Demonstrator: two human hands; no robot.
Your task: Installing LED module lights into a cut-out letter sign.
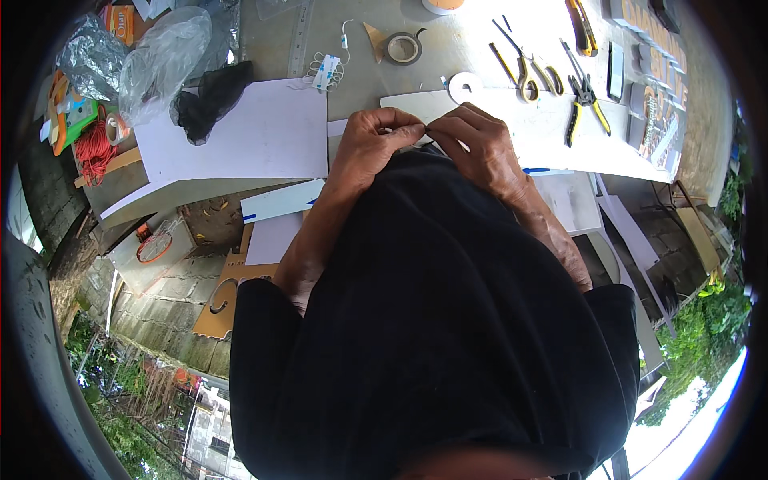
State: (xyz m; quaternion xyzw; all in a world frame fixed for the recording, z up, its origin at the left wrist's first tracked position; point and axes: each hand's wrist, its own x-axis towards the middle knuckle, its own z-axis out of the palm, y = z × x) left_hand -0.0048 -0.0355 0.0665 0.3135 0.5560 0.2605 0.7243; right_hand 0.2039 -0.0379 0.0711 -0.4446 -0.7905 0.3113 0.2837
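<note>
My left hand point(378, 144) and my right hand point(482, 146) meet at the near edge of the worktable, close to my body. Thumb and fingers of each are pinched, and the fingertips almost touch. Something small and dark may be between them, but it is too tiny to make out. Behind the fingers lies a white sheet point(552, 120). On its far edge, just beyond my right hand, rests a white ring-shaped roll point(462, 88). Scissors point(528, 78) with light-coloured handles and yellow-and-black wire cutters point(585, 102) lie to the right.
Farther back are a tape roll point(402, 49), a bundle of thin white wire point(326, 74), a metal ruler point(299, 40) and a yellow utility knife point(583, 28). At left, black mesh cloth point(210, 102) lies on white board point(248, 144), near plastic bags point(164, 60) and red cord point(94, 154). Raised letters point(658, 56) stand right.
</note>
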